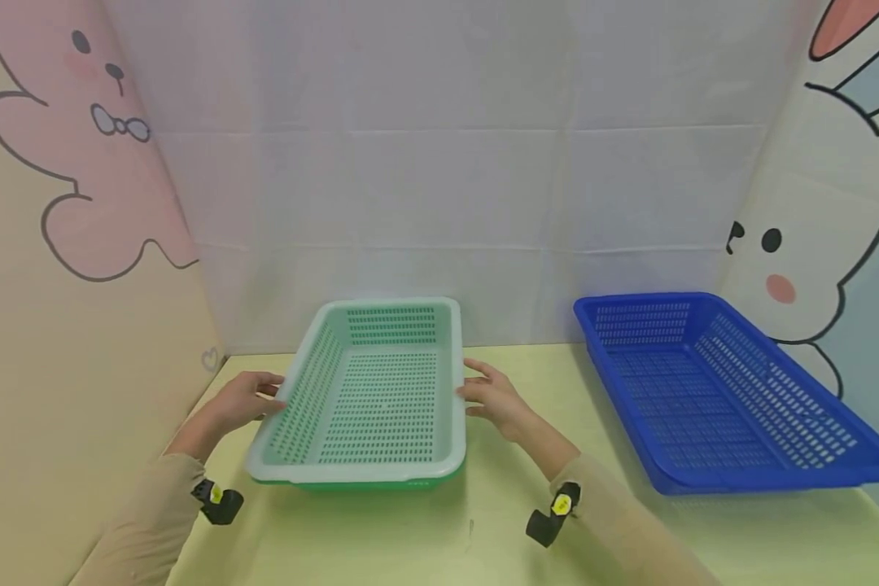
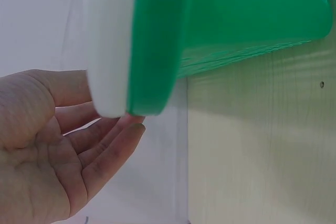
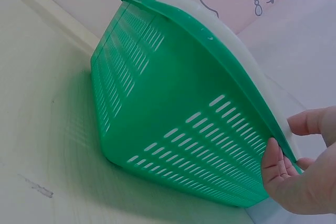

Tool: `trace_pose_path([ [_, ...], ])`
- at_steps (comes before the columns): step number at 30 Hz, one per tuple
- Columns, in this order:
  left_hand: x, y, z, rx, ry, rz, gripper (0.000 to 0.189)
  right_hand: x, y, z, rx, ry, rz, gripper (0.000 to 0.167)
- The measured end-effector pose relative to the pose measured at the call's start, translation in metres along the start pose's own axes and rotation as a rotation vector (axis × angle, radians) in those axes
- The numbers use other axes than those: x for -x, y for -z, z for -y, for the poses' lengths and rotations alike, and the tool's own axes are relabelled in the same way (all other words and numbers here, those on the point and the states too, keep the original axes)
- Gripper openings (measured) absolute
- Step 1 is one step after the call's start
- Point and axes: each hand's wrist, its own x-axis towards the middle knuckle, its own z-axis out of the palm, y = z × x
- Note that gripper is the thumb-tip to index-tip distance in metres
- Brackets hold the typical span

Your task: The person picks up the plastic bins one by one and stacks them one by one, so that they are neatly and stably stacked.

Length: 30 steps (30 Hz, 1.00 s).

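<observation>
- Sleeves [image 1: 142,517] come nearest, each with a wrist camera [image 1: 221,506] at the cuff, reaching over the desk [image 1: 381,549].
- White basket [image 1: 359,472] sits nested in the green basket [image 3: 170,87], between our two grips (whether the green base lies quite flat on the desk, we cannot tell).
- Our left grip [image 1: 242,400] pinches the paired rims on one long side, thumb against the white, fingertips under the green.
- Our right grip [image 1: 498,403] does likewise opposite, thumb on the rim, fingers curled below.
- Blue basket [image 1: 776,480] stands well apart to the right, untouched.
- We judge the step in hand to be handling the nested pair by both rims; the next move probably calls for even pressure from both sides, keeping the rims together and level.
</observation>
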Motion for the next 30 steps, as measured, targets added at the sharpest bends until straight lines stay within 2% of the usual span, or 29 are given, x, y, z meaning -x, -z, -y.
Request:
trace_pose_path([
  [7, 0.000, -0.008, -0.007, 0.016, -0.032, -0.007, 0.051, 0.003, 0.009, 0.000, -0.002, -0.018, 0.005, 0.061],
  [13, -0.001, -0.012, -0.006, 0.033, -0.050, -0.007, 0.054, 0.003, 0.015, 0.001, -0.011, -0.027, 0.004, 0.060],
  [30, -0.001, -0.019, 0.007, 0.116, -0.059, -0.040, 0.058, 0.007, 0.017, 0.004, 0.018, 0.006, 0.027, 0.058],
])
